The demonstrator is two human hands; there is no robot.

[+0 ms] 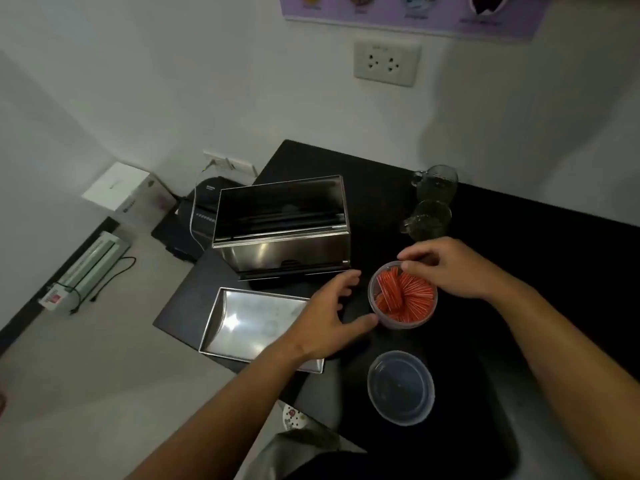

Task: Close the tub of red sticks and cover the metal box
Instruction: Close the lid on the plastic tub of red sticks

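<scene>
Open tub of red sticks [403, 299] on the black desk [519, 237], its far rim hidden by the right hand [446, 268], fingers curled on that rim. Left hand [332, 313], spread and empty, beside the tub. Clear lid [400, 388] nearer the person. Metal box [282, 223] uncovered; its metal lid [249, 323], partly masked by the left forearm. Two glass cups [431, 202] behind, indistinct.

Single head cam, looks fwd and steeply down, close over black table [519, 237].
</scene>
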